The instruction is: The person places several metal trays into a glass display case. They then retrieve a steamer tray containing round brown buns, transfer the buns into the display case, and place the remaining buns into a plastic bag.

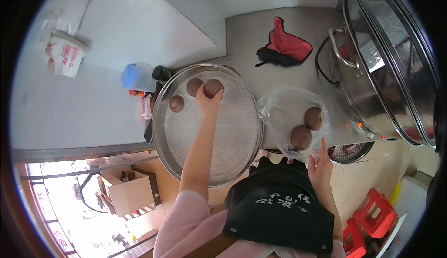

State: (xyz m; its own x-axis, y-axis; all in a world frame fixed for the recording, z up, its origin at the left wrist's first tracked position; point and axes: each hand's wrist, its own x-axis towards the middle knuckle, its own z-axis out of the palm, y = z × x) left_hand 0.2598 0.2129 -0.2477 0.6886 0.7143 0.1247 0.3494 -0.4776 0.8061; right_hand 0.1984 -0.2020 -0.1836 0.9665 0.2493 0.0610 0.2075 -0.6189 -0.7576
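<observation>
My left hand (209, 101) grips a round brown bun (213, 88) at the far side of a large round perforated steel steamer tray (230, 136). Two more brown buns, one (195, 87) beside the held one and one (176, 103) nearer the left rim, sit on the tray. To the right, a clear plastic bag (279, 108) on the counter holds two brown buns, one (313, 118) behind the other (300, 137). My right hand (319, 165) is at the bag's near right edge with fingers apart; whether it pinches the plastic is unclear.
A red and black cloth (290, 47) lies on the steel counter (244, 31). A tall steel steamer (370, 83) with a handle stands at right. A blue-lidded container (136, 76), a dark-capped jar (161, 73) and small packets are left of the tray. Red stools (375, 212) stand below.
</observation>
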